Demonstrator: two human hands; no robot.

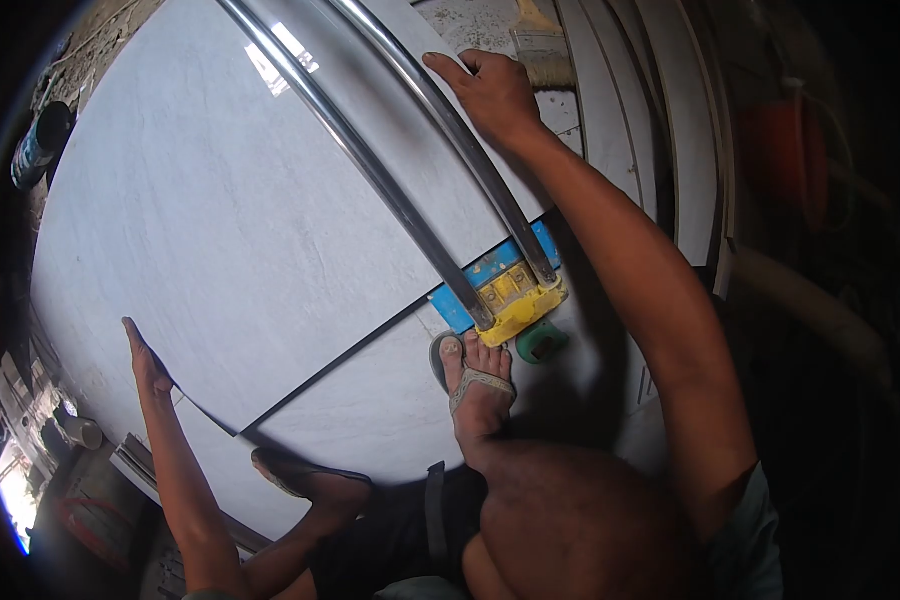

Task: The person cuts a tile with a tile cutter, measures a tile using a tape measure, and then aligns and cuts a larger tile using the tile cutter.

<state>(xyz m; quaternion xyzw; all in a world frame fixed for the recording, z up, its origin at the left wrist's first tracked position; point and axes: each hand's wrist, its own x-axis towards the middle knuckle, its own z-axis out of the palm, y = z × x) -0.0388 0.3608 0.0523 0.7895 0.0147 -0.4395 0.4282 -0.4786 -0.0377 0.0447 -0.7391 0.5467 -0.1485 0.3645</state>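
A large pale tile with faint grey veining lies under the two metal rails of a manual tile cutter. The cutter's yellow end piece and blue base sit near my foot. My left hand is at the tile's left edge, one finger stretched along it and the rest hidden. Across the rails, my right hand grips the opposite edge, thumb on top and fingers curled. Below the tile's straight near edge is another pale surface.
A green tape measure lies beside the yellow end piece. My sandalled foot is close to it. Several long tile strips stand at the right, with a wide brush near my right hand. A dark can is far left, a red bucket right.
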